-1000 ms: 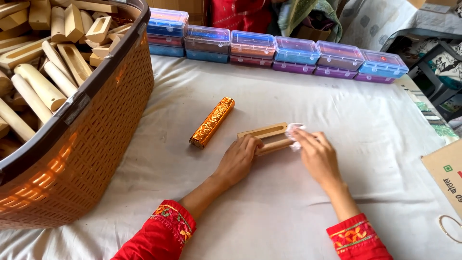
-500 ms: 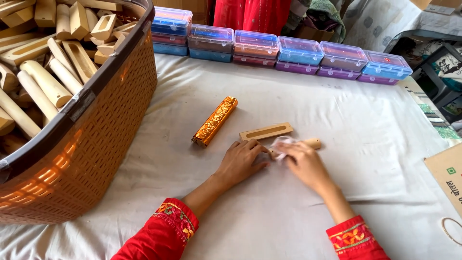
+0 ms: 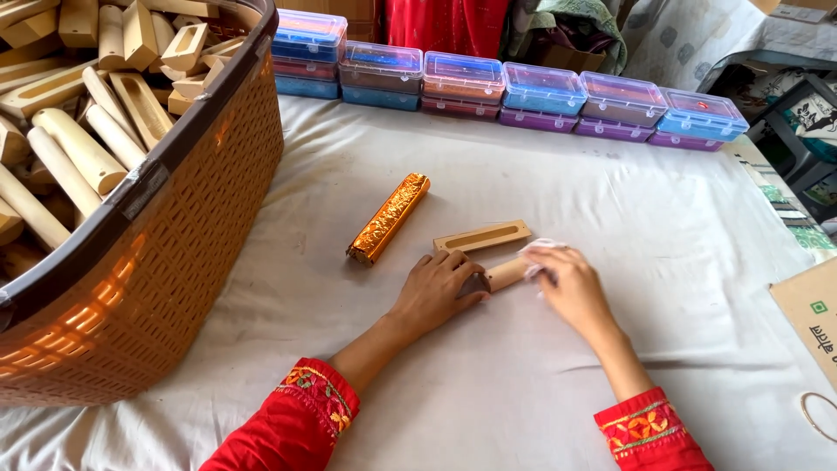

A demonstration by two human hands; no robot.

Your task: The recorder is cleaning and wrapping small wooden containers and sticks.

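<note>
A: How far along does the work look?

B: Early, by the look of it. One bar [image 3: 389, 218] wrapped in shiny orange-gold foil lies finished on the white-covered worktop [image 3: 663, 218], just left of the hands. A large brown woven basket [image 3: 166, 262] at the left is heaped with bare wooden pieces [image 3: 78, 157], so most seem unprocessed.

A: And the piece in hand?

B: A pale rounded wooden stick [image 3: 506, 272] lies flat on the worktop between the two hands. The left hand [image 3: 440, 292] is curled down over its near end, pinning it. The right hand [image 3: 567, 283] presses a small white cloth [image 3: 542, 249] against the far end, fingers closed on the cloth.

A: So it is being wiped?

B: That is the likely reading; whether the cloth is rubbing or only resting cannot be told.

A: Anything else out?

B: A flat wooden slotted case [image 3: 482, 236] lies just behind the stick, apart from it, its slot showing nothing inside. A row of lidded clear plastic boxes [image 3: 514, 92] lines the far edge.

A: What remains?

B: Judging from this, the stick is neither in the case nor wrapped.
</note>
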